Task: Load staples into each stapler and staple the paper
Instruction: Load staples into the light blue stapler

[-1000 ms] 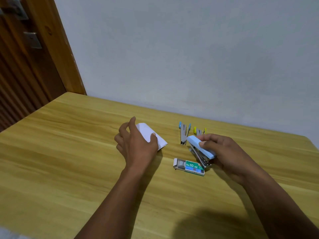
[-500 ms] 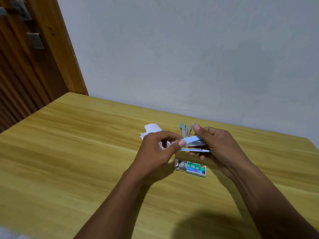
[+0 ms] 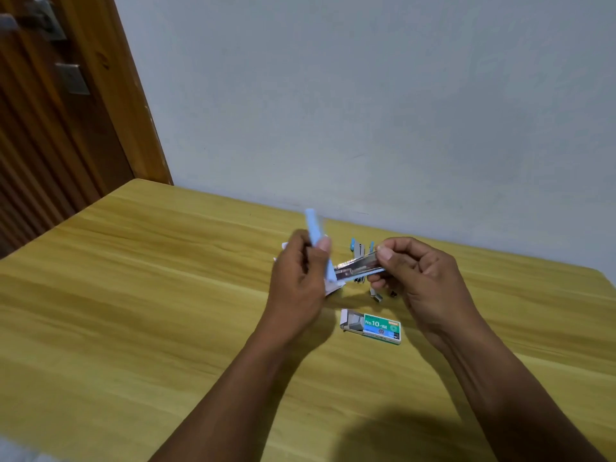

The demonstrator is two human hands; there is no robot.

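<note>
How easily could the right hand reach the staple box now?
Probably yes: the staple box lies uncovered close by the right hand, nothing between them, though that hand pinches the opened stapler.

We note two limbs in view. The left hand and the right hand are bare. The left forearm and the right forearm are likewise uncovered, from the wrist to the lower frame edge. We read a short, trimmed nail on the right thumb. The left fingertips are blurred; we cannot resolve their nails.
</note>
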